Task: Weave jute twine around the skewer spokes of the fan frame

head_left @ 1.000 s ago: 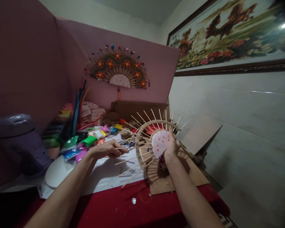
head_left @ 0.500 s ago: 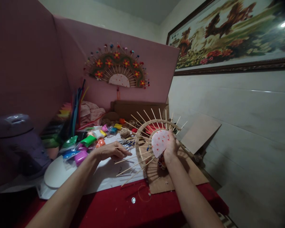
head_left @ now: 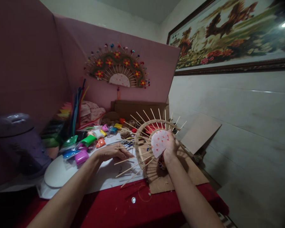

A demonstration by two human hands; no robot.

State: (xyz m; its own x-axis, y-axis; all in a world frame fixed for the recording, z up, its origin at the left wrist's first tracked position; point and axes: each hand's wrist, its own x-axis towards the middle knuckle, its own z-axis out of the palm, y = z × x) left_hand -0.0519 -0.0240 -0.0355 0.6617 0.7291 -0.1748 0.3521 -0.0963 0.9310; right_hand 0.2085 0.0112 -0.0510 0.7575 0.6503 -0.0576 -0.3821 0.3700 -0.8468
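My right hand [head_left: 171, 147] grips a half-round fan [head_left: 159, 141] by its white centre piece with red dots. Thin wooden sticks fan out from that centre, and a band of brown twine [head_left: 139, 136] runs in an arc across them. The sticks point up and to the left. My left hand [head_left: 117, 152] is beside the lower left sticks, palm down, with its fingers stretched toward the twine band. Nothing shows in its fingers, though their undersides are hidden. Beneath the fan lies a brown cardboard sheet [head_left: 190, 174], with the fan's shadow on it.
Packets of coloured clay [head_left: 88, 140] and balls of twine [head_left: 125, 133] lie behind my left hand. At far left is a purple bottle [head_left: 21, 148]. A white disc [head_left: 59, 172] rests on the red cloth's left side. A finished flowered fan [head_left: 118, 68] hangs on the pink panel.
My left hand has shifted slightly right, closer to the twine band. The fan and my right hand have hardly moved.
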